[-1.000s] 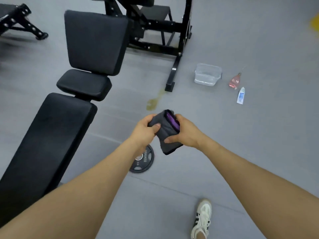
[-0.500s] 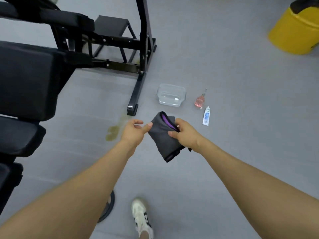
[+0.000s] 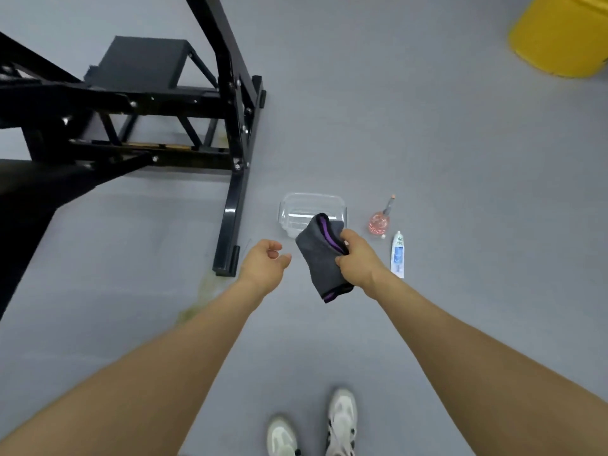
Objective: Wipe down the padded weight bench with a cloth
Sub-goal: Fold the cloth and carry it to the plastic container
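My right hand grips a folded grey cloth with a purple edge, holding it above the floor just in front of a clear plastic tub. My left hand hangs beside the cloth with loosely curled fingers, a small gap apart from it and holding nothing. Only a dark corner of the padded weight bench shows at the left edge, under the black steel frame.
A small pink bottle and a white tube lie right of the tub. A yellow bin stands at the top right. A yellowish stain marks the grey floor by the frame's foot. My white shoes show at the bottom.
My left hand has let go of the cloth and drifted left. The view has moved forward and right, away from the bench, so the tub, bottle and tube are closer.
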`<state>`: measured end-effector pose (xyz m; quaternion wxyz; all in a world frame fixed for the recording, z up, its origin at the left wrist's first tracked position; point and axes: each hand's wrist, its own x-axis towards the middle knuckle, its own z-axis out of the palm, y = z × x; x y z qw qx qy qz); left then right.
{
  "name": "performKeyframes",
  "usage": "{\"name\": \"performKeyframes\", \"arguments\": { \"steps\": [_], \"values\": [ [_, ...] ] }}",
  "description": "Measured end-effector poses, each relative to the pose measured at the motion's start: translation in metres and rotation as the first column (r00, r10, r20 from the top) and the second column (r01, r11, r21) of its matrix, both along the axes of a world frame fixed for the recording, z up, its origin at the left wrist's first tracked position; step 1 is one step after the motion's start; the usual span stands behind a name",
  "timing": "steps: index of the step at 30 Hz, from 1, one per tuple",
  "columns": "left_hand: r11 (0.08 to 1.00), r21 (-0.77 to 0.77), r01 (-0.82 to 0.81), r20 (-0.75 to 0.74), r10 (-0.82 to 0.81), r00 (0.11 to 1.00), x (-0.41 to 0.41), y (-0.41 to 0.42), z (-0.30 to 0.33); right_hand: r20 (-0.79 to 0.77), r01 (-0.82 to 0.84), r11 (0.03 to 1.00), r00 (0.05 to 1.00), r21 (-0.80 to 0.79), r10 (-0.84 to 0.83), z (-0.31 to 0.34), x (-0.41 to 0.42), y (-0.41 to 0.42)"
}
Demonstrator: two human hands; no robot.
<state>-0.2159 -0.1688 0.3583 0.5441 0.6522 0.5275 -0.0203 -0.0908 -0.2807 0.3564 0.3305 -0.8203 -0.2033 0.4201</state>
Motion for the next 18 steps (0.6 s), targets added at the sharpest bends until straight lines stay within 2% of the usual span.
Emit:
{"name": "performKeyframes", "arguments": {
  "steps": [8,12,18],
  "values": [
    [0.999,0.041,0.036,-0.121,-0.031,0.992,0.09,0.099,-0.075,-0.108,0.068,0.997,0.992,-0.038,-0.072,-0.084,0.103,0.106],
    [0.997,0.041,0.064,-0.196,-0.054,0.979,0.123,0.14,-0.126,-0.195,0.175,0.983,0.964,-0.056,-0.183,-0.131,0.135,0.154],
    [0.99,0.048,0.13,-0.253,-0.114,0.961,0.15,0.2,-0.21,-0.418,0.452,0.887,0.79,-0.098,-0.449,-0.223,0.156,0.23]
  ]
}}
